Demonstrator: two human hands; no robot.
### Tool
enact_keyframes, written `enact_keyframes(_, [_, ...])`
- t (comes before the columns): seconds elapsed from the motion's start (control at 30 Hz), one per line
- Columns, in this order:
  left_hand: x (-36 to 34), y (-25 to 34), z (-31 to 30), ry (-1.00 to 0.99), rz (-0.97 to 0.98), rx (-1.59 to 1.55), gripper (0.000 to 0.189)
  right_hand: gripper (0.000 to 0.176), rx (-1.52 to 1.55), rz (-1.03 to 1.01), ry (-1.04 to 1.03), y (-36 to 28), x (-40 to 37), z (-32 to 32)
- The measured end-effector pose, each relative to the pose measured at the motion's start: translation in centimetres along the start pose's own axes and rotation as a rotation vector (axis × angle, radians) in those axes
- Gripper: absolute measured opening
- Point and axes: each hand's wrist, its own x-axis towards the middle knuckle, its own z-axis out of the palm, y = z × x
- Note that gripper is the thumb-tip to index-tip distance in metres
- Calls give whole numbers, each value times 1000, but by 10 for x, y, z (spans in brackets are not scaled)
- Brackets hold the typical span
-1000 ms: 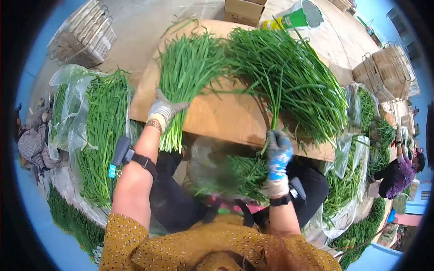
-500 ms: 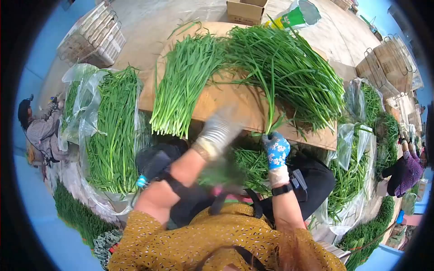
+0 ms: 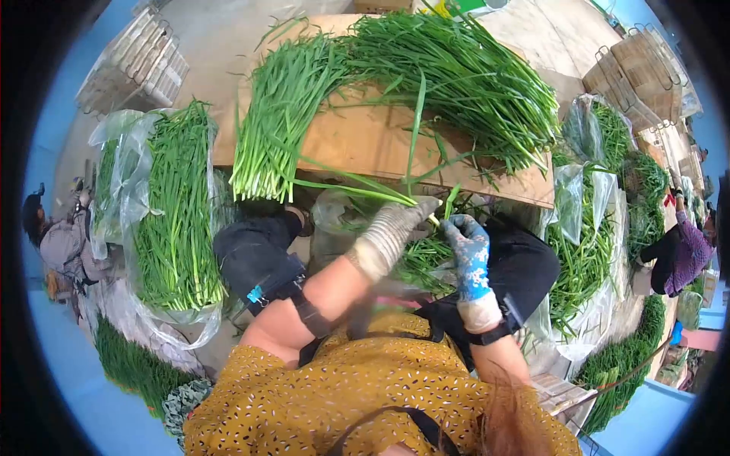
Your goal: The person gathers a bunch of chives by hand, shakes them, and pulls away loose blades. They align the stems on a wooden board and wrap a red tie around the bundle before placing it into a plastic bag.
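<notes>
My left hand [image 3: 397, 228], in a grey-and-white striped glove, is closed round a few garlic chive stalks [image 3: 365, 191] whose leaves stretch left over the board's front edge. Their pale cut ends point at my right hand [image 3: 466, 247], in a blue floral glove, its fingers pinched beside those ends. A short green leaf stands up at its fingertips; the exact grip is partly hidden. On the wooden board [image 3: 372, 140] lie a neat bundle of garlic chives [image 3: 285, 114], pale ends toward me, and a larger pile of garlic chives [image 3: 464, 83] to the right.
Plastic-bagged chives [image 3: 182, 220] stand at my left, more bagged chives [image 3: 585, 251] at my right. Loose greens [image 3: 426, 262] lie between my knees. Stacked crates [image 3: 137, 64] are at the far left. One person [image 3: 68, 235] sits at the left edge, another person [image 3: 684, 251] at the right.
My left hand has swung right to my right hand and now grips the stalks. The stalks, upright in my right hand before, now slant left. The view has shifted slightly.
</notes>
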Motion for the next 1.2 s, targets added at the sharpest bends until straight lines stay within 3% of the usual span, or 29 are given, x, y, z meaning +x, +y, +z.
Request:
enact_keyframes(0.07, [-8, 10, -11, 25, 27, 19, 34, 7, 275, 231, -38, 7, 2, 9])
enact_keyframes(0.13, [-19, 30, -23, 120, -17, 151, 38, 11, 129, 242, -214, 22, 4, 10])
enact_keyframes(0.17, [-20, 39, -28, 206, -36, 186, 42, 11, -229, 117, -298, 41, 6, 6])
enact_keyframes(0.2, [-21, 41, -37, 197, 75, 73, 37, 12, -589, -17, -371, 64, 7, -2])
enact_keyframes(0.27, [-15, 48, -57, 154, 299, 169, 30, 15, -1543, -179, -705, 107, 9, -19])
enact_keyframes(0.33, [-17, 61, -56, 181, 276, 183, 29, 23, -1626, -23, -774, 83, 8, -22])
enact_keyframes(0.37, [-15, 60, -58, 172, 264, 170, 30, 27, -1455, -89, -576, 63, 10, -19])
enact_keyframes(0.4, [-12, 59, -59, 164, 252, 157, 31, 27, -1064, -313, -365, 46, 9, -19])
enact_keyframes(0.47, [-7, 50, -57, 131, 292, 268, 31, 32, -382, -275, -219, 8, 17, 7])
enact_keyframes(0.53, [-1, 39, -54, 109, 302, 377, 29, 28, -105, -144, -393, -30, 12, 29])
enact_keyframes(0.57, [-14, 50, -40, 30, 332, 277, 26, 26, -232, -127, -473, -30, 16, 32])
enact_keyframes(0.6, [-30, 66, -28, 91, 372, 495, 25, 25, -481, -181, -461, -44, 14, 36])
enact_keyframes(0.77, [-12, 45, -45, 43, 408, 684, 29, 17, 4, 103, -447, -42, 15, 42])
enact_keyframes(0.87, [-14, 39, -38, 223, 412, 825, 34, 14, 269, 167, -424, -14, 24, 45])
enact_keyframes(0.93, [-9, 22, -38, 319, 502, 780, 34, 18, 232, 180, -393, -21, 15, 49])
enact_keyframes(0.97, [-21, 32, -34, 303, 471, 801, 33, 18, 209, 164, -395, -23, 10, 51])
enact_keyframes(1.0, [-34, 43, -26, 211, 221, 489, 31, 19, 186, 147, -394, -22, 6, 49])
enact_keyframes(1.07, [-38, 37, -27, 299, 430, 794, 30, 17, 215, 190, -362, -13, 0, 45])
enact_keyframes(1.1, [-40, 35, -25, 263, 344, 735, 30, 16, 275, 274, -298, -11, -2, 45])
enact_keyframes(1.13, [-40, 36, -28, 294, 465, 781, 30, 16, 337, 361, -232, -8, -4, 45])
enact_keyframes(1.2, [-41, 40, -35, 352, 703, 875, 31, 15, 25, 348, -349, 16, 1, 24])
